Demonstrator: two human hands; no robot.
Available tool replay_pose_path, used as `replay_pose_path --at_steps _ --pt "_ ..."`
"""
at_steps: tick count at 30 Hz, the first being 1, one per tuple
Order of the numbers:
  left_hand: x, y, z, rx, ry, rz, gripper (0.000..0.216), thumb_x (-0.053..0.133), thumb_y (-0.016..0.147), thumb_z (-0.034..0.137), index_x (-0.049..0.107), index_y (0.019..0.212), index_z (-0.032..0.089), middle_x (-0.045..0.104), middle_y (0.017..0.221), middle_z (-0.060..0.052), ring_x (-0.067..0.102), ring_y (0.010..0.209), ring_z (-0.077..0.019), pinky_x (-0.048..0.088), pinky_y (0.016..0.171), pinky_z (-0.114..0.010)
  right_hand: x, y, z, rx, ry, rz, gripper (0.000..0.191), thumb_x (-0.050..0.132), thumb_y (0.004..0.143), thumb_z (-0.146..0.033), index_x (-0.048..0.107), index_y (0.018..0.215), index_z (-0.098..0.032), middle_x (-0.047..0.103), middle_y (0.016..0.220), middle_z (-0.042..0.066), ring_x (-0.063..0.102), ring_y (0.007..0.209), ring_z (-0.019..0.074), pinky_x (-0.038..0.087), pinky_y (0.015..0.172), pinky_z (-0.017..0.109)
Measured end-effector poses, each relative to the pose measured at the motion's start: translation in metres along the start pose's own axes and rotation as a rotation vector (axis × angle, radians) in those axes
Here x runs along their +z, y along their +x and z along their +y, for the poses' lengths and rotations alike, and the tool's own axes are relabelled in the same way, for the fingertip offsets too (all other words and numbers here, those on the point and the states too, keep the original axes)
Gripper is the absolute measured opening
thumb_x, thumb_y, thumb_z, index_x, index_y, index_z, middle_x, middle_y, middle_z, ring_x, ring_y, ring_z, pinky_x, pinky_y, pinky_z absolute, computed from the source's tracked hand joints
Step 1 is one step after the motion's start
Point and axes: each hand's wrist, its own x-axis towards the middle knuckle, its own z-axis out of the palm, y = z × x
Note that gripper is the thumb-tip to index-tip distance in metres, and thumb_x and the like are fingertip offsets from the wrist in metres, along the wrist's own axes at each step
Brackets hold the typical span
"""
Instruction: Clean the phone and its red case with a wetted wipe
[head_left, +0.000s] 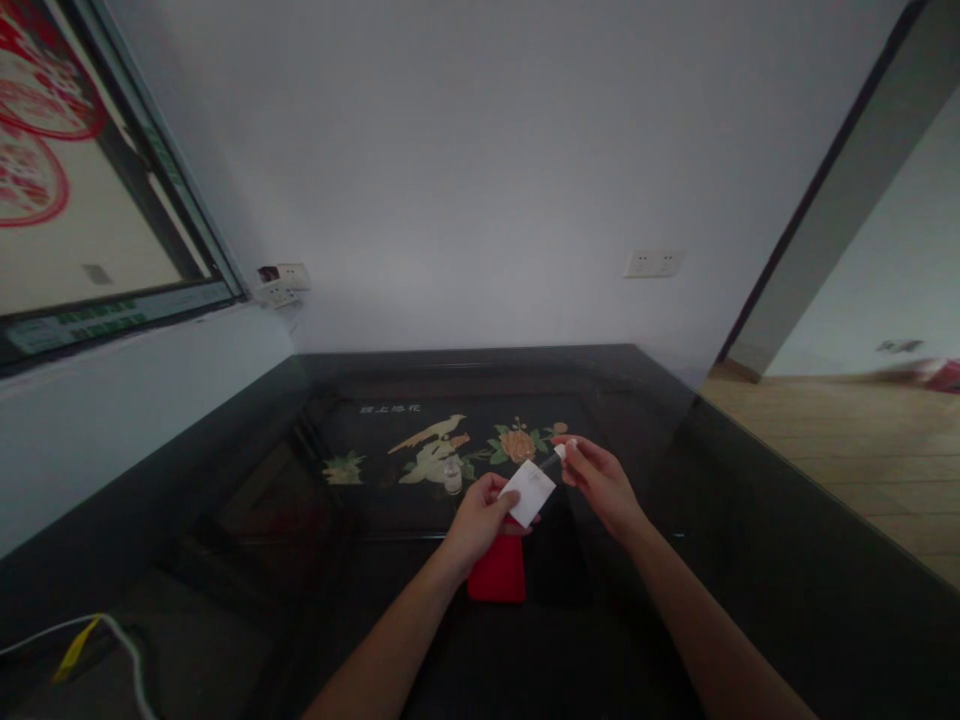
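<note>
Bare forearms (405,625) lie closest, each running up to a hand over a glossy black tabletop (360,640). The left hand (484,508) is clamped on a white paper packet (531,490), thumb pressed on its upper face and fingers underneath. Just to that hand's upper right, the right hand (596,478) pinches a small white tab (561,452) between thumb and fingertips; a thin dark strip (550,462) spans from the tab toward the packet's edge, though whether it touches the packet I cannot tell. Directly below the left hand is a red rectangular case (497,572), its upper end partly hidden by the fingers. Right of the case, below the right hand, is a flat black rectangle (561,565), too dim to identify. Just left of the left hand's fingers, a small clear glass bottle (452,477) stands upright. Beyond both hands, a painted bird (431,433) and an orange peony (517,443) decorate the tabletop. Far left of the left hand, a pale cable (124,640) bears a yellow tag (75,652).
</note>
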Motion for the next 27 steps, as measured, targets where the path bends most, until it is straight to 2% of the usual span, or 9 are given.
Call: replay_pose_path --at_steps 4,9,14,27 --pt "0.0019 -0.0023 0.0023 -0.029 -0.016 -0.017 0.028 0.07 0.082 0.03 0.047 0.092 0.018 0.074 0.085 -0.007 0.076 0.072 -0.023 0.061 0.063 -0.032 -0.0025 -0.0001 0.0038 -0.058 -0.121 0.002 0.036 0.076 0.082 -0.054 0.08 0.099 -0.022 0.07 0.093 0.004 0.055 0.071 0.0145 0.046 0.067 0.026" --pt "0.0035 -0.0043 0.004 -0.036 -0.026 -0.038 0.027 0.069 0.081 0.028 0.048 0.096 0.017 0.074 0.087 -0.008 0.076 0.074 -0.0241 0.062 0.064 -0.033 -0.0041 -0.0002 0.005 -0.102 -0.209 -0.007 0.034 0.073 0.086 -0.053 0.081 0.099 -0.023 0.075 0.099 0.005 0.058 0.075 0.0165 0.046 0.072 0.028" --pt "0.004 -0.0053 0.005 -0.044 -0.021 -0.038 0.034 0.074 0.078 0.034 0.049 0.096 0.018 0.073 0.088 -0.007 0.076 0.074 -0.0239 0.062 0.064 -0.033 -0.0044 -0.0013 0.0035 -0.139 -0.243 -0.005 0.032 0.071 0.088 -0.052 0.082 0.101 -0.024 0.075 0.096 0.004 0.057 0.076 0.0177 0.045 0.072 0.029" --pt "0.0032 -0.0045 0.0038 -0.061 -0.005 -0.033 0.034 0.073 0.08 0.036 0.051 0.098 0.018 0.073 0.09 -0.007 0.076 0.078 -0.0245 0.062 0.065 -0.034 -0.0056 0.0006 0.006 -0.11 -0.203 0.012 0.037 0.074 0.084 -0.055 0.081 0.099 -0.022 0.073 0.086 0.006 0.054 0.067 0.0161 0.044 0.065 0.029"
